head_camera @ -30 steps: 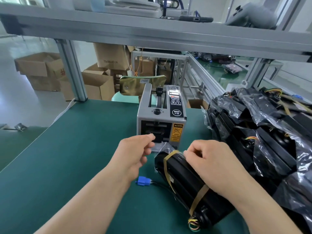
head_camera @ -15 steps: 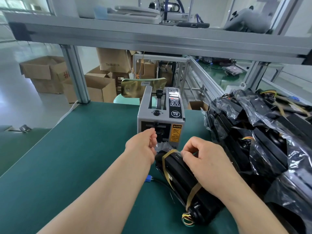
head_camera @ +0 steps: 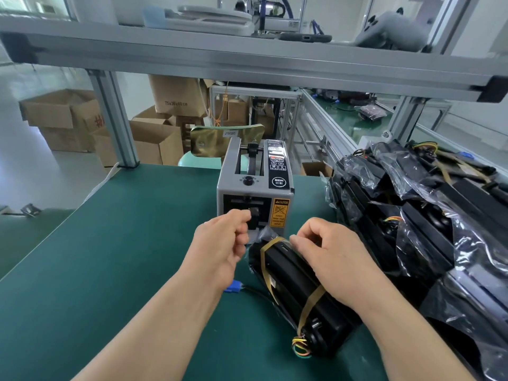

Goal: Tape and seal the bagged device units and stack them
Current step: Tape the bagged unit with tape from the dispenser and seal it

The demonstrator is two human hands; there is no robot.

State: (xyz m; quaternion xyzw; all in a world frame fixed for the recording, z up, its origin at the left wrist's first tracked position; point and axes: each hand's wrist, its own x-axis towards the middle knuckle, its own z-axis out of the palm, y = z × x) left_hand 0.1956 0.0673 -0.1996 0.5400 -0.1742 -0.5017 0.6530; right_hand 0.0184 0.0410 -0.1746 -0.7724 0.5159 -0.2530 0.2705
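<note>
Your bagged unit, black and banded twice with tan tape, lies on the green counter toward its near right, its far end just before the tape dispenser. A heap of bagged units lines the right edge. Your right hand has its grip curled on the unit's far end; your left hand is curled narrow at the dispenser's mouth, and you cannot tell whether it pinches anything.

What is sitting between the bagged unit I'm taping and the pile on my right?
Nothing visible: the bagged unit lies close beside the pile, though your right hand, holding it, hides part of the gap.
</note>
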